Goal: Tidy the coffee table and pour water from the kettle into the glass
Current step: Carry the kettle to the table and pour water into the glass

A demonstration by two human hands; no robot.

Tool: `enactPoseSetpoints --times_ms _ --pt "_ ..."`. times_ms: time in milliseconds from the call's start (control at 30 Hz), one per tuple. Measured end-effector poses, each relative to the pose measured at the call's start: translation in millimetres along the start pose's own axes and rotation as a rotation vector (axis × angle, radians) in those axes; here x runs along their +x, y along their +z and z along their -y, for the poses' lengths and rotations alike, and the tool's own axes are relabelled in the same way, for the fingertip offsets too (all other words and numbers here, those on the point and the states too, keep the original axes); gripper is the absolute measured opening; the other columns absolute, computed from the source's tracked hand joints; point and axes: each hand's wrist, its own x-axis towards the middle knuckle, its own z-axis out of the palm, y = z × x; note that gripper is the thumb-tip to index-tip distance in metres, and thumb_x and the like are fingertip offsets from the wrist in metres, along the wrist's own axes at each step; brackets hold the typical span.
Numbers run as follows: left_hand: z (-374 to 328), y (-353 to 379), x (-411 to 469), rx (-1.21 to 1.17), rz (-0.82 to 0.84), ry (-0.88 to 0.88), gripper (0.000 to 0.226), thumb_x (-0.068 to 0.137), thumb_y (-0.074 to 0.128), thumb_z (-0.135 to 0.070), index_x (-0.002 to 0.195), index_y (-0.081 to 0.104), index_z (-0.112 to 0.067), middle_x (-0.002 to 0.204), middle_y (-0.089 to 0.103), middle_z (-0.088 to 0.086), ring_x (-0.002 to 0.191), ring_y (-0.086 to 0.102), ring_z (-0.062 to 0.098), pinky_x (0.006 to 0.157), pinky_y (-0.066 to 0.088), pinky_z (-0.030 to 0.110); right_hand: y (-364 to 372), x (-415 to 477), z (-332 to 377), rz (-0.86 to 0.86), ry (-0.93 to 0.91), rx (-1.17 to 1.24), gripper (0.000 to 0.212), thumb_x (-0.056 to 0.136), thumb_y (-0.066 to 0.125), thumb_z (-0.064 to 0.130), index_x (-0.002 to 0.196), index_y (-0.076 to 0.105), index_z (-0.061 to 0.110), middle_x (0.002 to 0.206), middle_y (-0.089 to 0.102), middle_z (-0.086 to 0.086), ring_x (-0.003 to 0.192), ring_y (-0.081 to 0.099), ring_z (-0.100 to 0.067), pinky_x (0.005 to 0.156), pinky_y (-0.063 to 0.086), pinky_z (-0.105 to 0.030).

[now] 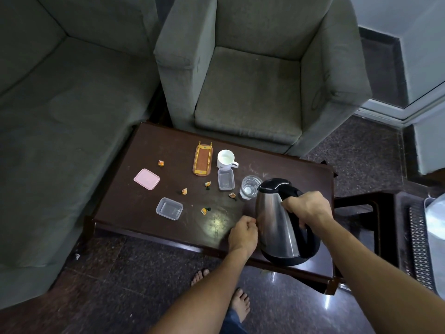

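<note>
The right hand (307, 208) grips the kettle (280, 222) by its handle, tilted toward the glass (250, 187) at eleven o'clock; the left hand (243, 233), curled closed, touches its side.

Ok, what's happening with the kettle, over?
Right hand grips the kettle handle; left hand closed beside its body. Spout near the glass, no stream visible. Candy wrapper beside the glass.

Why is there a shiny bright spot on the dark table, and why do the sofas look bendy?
In the head view, the bright patch on the table near the left hand is glare from a light above; the kettle shines too. The sofa edges curve because the wide-angle lens bends the picture; the room is dim.
</note>
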Motion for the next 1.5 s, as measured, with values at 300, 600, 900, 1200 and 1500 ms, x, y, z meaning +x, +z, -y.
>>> enactPoseSetpoints --times_ms 300,600,900,1200,1500 --pt "-0.7 0.8 0.3 0.003 0.011 0.004 0.027 0.098 0.045 -0.024 0.112 0.069 -0.024 0.110 0.075 0.004 0.108 0.069 0.029 0.099 0.054 0.045 -1.4 0.8 -0.6 -0.005 0.003 -0.001 0.031 0.055 0.065 0.037 0.068 0.072 0.010 0.043 0.065 -0.004 0.033 0.063 -0.020 0.046 0.049 -0.024" --pt "-1.1 1.2 2.3 0.020 0.008 0.007 0.025 0.099 0.046 -0.022 0.111 0.069 -0.022 0.111 0.075 0.007 0.109 0.068 0.033 0.099 0.054 0.045 0.4 3.9 -2.0 -0.012 0.003 0.014 0.031 0.052 0.064 0.037 0.063 0.072 0.009 0.043 0.065 -0.006 0.036 0.065 -0.025 0.050 0.054 -0.027" --pt "-0.7 -0.1 1.7 0.022 0.005 0.012 0.025 0.100 0.046 -0.023 0.110 0.069 -0.022 0.110 0.075 0.006 0.107 0.069 0.031 0.098 0.054 0.045 -0.1 2.8 -1.0 -0.004 0.003 0.013 0.031 0.052 0.065 0.038 0.064 0.072 0.010 0.043 0.065 -0.004 0.034 0.064 -0.023 0.045 0.048 -0.024" --pt "-0.3 -1.3 0.6 0.017 0.016 0.016 0.023 0.100 0.046 -0.023 0.108 0.068 -0.025 0.108 0.075 0.002 0.106 0.069 0.027 0.099 0.054 0.044 -1.2 2.6 -0.6 0.001 0.003 0.006 0.033 0.052 0.065 0.038 0.067 0.073 0.010 0.044 0.066 -0.005 0.035 0.065 -0.022 0.047 0.052 -0.026" --pt "-2.9 -2.0 4.5 0.060 0.029 0.041 0.021 0.099 0.046 -0.024 0.099 0.067 -0.026 0.105 0.076 0.002 0.103 0.070 0.030 0.097 0.054 0.045 -3.3 2.0 0.1 0.002 0.001 -0.011 0.031 0.054 0.061 0.036 0.062 0.072 0.008 0.043 0.065 -0.007 0.034 0.064 -0.022 0.046 0.049 -0.024"
